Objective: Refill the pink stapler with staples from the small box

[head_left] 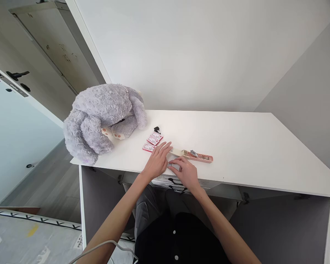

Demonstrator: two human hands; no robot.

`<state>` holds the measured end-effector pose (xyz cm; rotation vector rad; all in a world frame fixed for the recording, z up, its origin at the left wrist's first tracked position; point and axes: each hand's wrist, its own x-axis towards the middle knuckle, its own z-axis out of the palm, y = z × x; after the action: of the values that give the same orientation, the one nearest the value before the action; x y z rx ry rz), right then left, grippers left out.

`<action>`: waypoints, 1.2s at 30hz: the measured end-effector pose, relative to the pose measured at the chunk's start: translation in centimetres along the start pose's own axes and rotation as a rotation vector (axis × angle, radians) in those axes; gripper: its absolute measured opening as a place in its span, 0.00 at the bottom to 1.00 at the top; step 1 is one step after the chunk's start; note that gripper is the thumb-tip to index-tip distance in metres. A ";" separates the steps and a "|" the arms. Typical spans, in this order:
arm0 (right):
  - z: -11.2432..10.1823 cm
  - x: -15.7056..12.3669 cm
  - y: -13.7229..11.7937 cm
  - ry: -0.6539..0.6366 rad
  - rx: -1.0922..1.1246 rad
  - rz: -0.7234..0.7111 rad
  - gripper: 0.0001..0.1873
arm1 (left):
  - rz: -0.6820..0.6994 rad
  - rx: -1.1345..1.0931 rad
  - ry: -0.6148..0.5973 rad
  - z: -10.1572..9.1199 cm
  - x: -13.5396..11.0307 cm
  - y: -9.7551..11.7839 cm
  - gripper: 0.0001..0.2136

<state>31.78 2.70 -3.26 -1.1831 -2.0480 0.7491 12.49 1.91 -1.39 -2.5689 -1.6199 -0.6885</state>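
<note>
My left hand (158, 161) lies flat on the white table (244, 146) near its front edge, fingers stretched out, touching the cream end of an opened pink stapler (194, 155). My right hand (185, 173) rests just beside it, fingers curled, fingertips pinching something small and pale I cannot make out. The stapler lies open lengthwise, its metal staple channel showing. Two small red-and-white boxes (153, 141) lie just beyond my left hand. A small black object (156, 129) sits behind them.
A large grey-purple plush toy (101, 117) fills the table's left end, hanging over the corner. White walls close in behind and to the right. A door with black handles (16, 75) stands at left.
</note>
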 end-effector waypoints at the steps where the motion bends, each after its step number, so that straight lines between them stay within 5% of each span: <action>1: -0.2 0.0 0.0 -0.001 0.036 0.002 0.19 | -0.001 -0.004 0.003 0.0 0.0 0.0 0.31; 10: -3.9 0.1 -0.1 -0.100 0.500 0.159 0.22 | -0.015 -0.046 0.024 0.0 -0.1 -0.2 0.29; 20: -10.1 0.3 2.7 0.162 0.696 0.332 0.22 | -0.031 -0.087 0.007 0.2 0.0 -0.1 0.25; 36: -11.5 2.2 2.2 0.066 0.946 0.413 0.23 | -0.025 -0.047 0.021 0.3 -0.1 0.1 0.20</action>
<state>40.81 7.38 2.88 -1.0085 -1.1115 1.6065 12.67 1.87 -1.64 -2.5684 -1.6527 -0.7620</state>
